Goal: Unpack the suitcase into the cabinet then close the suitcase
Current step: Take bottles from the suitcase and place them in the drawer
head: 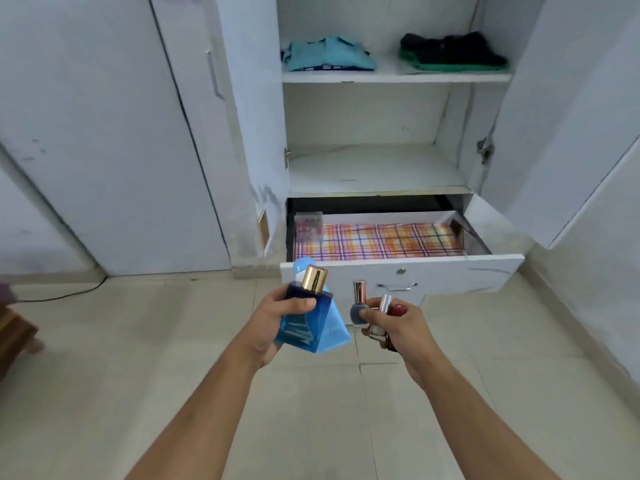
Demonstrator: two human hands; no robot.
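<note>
A: Hands, both in the lower centre of the frame, held over the tiled floor (138,341). Left hand (273,323): fingers and thumb curled round a blue perfume bottle (304,320) with a gold cap, tilted, and a light-blue tube (334,327) pressed just behind it.

B: Right hand (398,327)?

A: Fingers curled round several small cosmetics. One nail-polish bottle (358,304), grey-blue with a rose-gold cap, stands upright at the fingertips. Beside it a silvery cap and a dark red piece; exact items cannot be told, partly hidden by the fingers.

B: Cabinet?

A: White cabinet (249,116), upper centre to right of the frame, doors open. Top shelf (394,77): folded teal garment (329,53) on the left, black garment on green one (453,51) on the right, well apart. Middle shelf bare.

B: Drawer?

A: Drawer (401,271) pulled out, middle of the frame, just above and beyond both hands. Lined with plaid paper (381,241) in pink, orange and blue. One small clear packet (308,226) stands in its left rear corner. Key lock and metal handle on the front.

B: Suitcase?

A: Not in the frame.
</note>
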